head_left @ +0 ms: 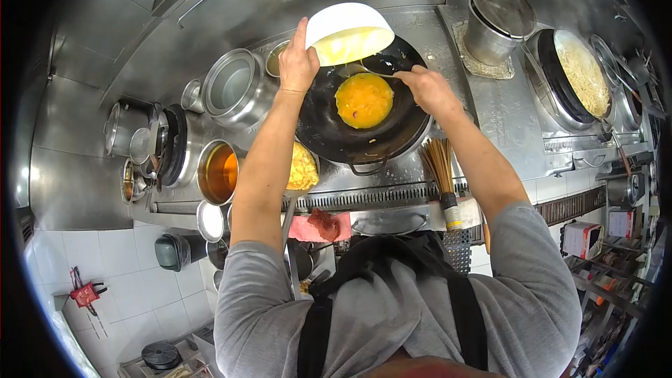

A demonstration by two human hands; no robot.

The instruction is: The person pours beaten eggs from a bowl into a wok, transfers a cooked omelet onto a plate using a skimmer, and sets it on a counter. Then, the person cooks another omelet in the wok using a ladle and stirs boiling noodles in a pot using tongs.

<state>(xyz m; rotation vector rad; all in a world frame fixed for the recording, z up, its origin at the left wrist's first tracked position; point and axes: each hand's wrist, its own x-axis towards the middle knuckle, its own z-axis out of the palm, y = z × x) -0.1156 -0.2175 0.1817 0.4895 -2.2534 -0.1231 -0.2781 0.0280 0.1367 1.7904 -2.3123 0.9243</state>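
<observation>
My left hand (297, 63) grips the rim of a white bowl (343, 19), tipped on its side over a black wok (322, 133). Yellow egg residue coats the inside of the bowl. Below it, a round pool of orange-yellow beaten egg (364, 101) lies in the wok. Closed around a thin utensil (378, 73), my right hand (428, 87) is above the wok's right side; the utensil's tip is near the bowl's lower edge, and its exact kind is unclear. Left of the wok, partly behind my left forearm, cooked egg (302, 168) rests on a ladle or strainer.
A pot of amber liquid (222, 171) and a large steel pot (231, 84) stand to the left. A bamboo wok brush (441, 175) is near my right forearm. Farther right are a metal strainer (504, 10) over a container and a wok of noodles (582, 73).
</observation>
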